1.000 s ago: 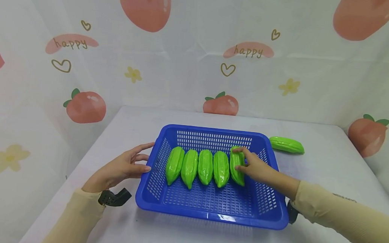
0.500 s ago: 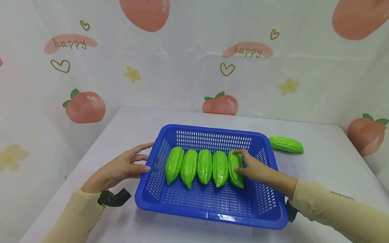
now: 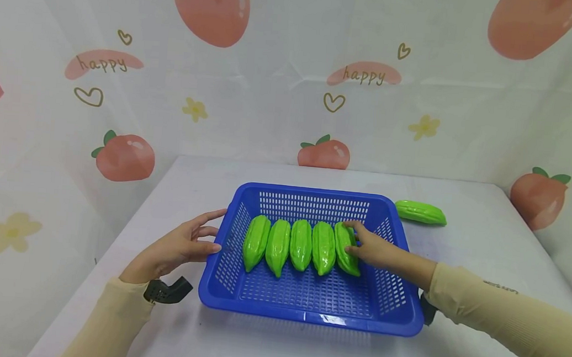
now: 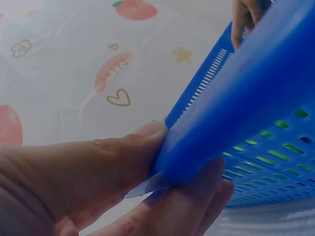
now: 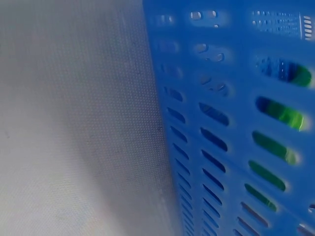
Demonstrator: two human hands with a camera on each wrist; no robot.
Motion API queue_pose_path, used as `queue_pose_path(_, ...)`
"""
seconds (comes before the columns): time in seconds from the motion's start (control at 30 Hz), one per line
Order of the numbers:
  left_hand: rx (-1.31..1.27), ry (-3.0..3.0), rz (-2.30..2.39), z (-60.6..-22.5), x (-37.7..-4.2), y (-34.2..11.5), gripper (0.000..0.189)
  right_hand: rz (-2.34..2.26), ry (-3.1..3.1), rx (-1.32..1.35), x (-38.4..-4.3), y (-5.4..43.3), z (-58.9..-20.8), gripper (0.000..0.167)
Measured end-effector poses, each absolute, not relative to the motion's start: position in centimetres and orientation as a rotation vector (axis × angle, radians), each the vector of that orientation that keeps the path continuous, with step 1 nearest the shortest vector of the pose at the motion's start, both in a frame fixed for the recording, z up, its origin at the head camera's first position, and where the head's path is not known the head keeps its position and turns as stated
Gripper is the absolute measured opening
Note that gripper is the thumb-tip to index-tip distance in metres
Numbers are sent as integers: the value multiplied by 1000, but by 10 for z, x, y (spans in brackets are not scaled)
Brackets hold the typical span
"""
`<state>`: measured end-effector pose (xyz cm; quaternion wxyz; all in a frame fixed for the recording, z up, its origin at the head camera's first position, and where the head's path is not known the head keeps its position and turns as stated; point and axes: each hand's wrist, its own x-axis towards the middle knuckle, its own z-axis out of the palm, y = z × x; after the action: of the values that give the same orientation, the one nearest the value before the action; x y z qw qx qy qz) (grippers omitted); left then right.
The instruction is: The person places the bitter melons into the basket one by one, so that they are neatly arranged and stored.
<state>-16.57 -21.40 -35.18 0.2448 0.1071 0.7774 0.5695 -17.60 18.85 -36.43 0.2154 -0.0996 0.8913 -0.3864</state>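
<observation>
In the head view a blue slotted plastic basket (image 3: 306,316) stands on the table. My left hand (image 3: 176,248) grips its left rim; in the left wrist view the thumb (image 4: 113,152) lies on the rim and the fingers curl beneath. Several glossy green ribbed gourds (image 3: 302,246) lie in a row inside, pointed ends toward me. My right hand (image 3: 373,248) reaches over the right side and holds the rightmost gourd (image 3: 345,241) between thumb and fingers, at the end of the row. The right wrist view shows mostly the outer basket wall (image 5: 236,162), with green behind its slots.
One more green gourd (image 3: 420,212) lies crosswise on the white table (image 3: 465,257), behind the basket's right corner. A white backdrop (image 3: 261,105) with printed fruit hangs behind the table. The basket's front floor (image 3: 307,299) shows bare mesh.
The rightmost gourd has come down a little and shifted slightly left toward the row, with my right hand on it. My left hand stays on the basket rim.
</observation>
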Motion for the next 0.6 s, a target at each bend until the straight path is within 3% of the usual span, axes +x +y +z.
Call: queue_pose_path(0.6,303,2130,1540,-351,-165,-214,85,-1035,2495,-271,-176,188,-365,57)
